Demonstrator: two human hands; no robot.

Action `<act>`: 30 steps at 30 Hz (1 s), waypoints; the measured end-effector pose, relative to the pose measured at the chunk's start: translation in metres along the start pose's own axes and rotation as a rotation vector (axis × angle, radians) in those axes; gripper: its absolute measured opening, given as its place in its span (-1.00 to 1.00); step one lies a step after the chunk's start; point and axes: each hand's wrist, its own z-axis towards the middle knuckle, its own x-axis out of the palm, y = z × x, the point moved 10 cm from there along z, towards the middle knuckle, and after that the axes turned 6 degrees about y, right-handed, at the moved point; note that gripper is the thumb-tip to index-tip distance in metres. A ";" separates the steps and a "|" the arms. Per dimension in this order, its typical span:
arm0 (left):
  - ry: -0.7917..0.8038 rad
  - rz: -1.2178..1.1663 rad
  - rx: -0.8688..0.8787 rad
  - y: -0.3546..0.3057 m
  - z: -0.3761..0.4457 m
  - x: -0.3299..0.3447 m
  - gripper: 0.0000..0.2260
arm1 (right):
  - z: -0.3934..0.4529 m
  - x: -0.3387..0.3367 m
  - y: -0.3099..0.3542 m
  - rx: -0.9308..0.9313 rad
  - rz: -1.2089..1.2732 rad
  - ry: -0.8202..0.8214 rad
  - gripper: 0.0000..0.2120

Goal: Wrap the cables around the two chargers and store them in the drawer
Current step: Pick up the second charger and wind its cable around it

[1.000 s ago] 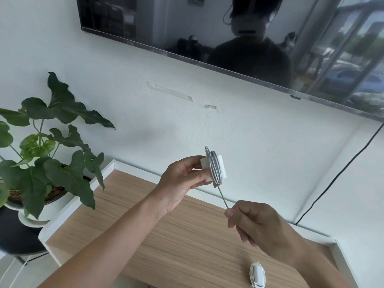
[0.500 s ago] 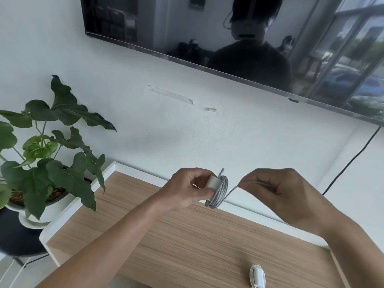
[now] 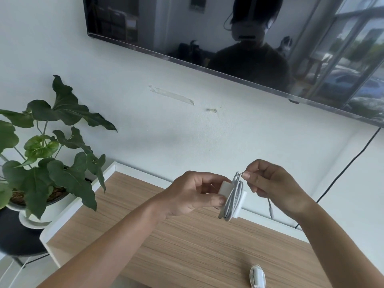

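Observation:
My left hand (image 3: 194, 195) grips a white charger block (image 3: 226, 189) above the wooden cabinet top (image 3: 187, 246). Several turns of white cable (image 3: 233, 199) are wound around the block. My right hand (image 3: 270, 182) pinches the cable just above the block's top edge, and the loose plug end (image 3: 270, 210) hangs below that hand. A second white charger (image 3: 257, 277) with its cable wrapped around it lies on the cabinet top near the front edge. No drawer is in view.
A potted plant (image 3: 45, 154) stands on a black stool at the left, beside the cabinet. A wall-mounted TV (image 3: 228, 38) hangs above. A black cord (image 3: 342, 171) runs down the wall at the right.
My right hand has carried the cable from below the charger up over its top, adding a turn. My left hand with the charger has lowered and shifted right.

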 end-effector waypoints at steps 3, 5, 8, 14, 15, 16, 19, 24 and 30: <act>0.003 -0.085 0.047 -0.005 0.001 0.003 -0.59 | 0.002 0.015 -0.024 0.026 0.177 0.094 -0.54; -0.017 -0.119 0.063 -0.004 0.002 0.002 -0.59 | 0.001 0.026 -0.037 0.040 0.265 0.127 -0.51; -0.033 -0.169 0.069 -0.001 0.003 0.003 -0.62 | 0.001 0.039 -0.054 0.057 0.344 0.119 -0.30; -0.084 -0.333 0.089 -0.001 0.006 -0.007 -0.60 | -0.006 0.055 -0.069 0.107 0.341 0.110 -0.46; -0.098 -0.364 0.088 -0.001 0.007 -0.010 -0.58 | -0.008 0.057 -0.071 0.118 0.336 0.107 -0.54; -0.109 -0.389 0.090 -0.001 0.007 -0.013 -0.60 | -0.011 0.059 -0.073 0.135 0.324 0.094 -0.60; -0.135 -0.453 0.099 0.003 0.009 -0.017 -0.71 | -0.016 0.066 -0.071 0.147 0.224 0.082 -0.68; -0.203 -0.519 0.090 0.011 0.009 -0.024 -0.68 | -0.025 0.071 -0.047 0.102 -0.087 0.096 -0.72; -0.231 -0.533 0.058 0.019 0.012 -0.025 -0.65 | -0.035 0.063 -0.018 0.072 -0.369 0.081 -0.73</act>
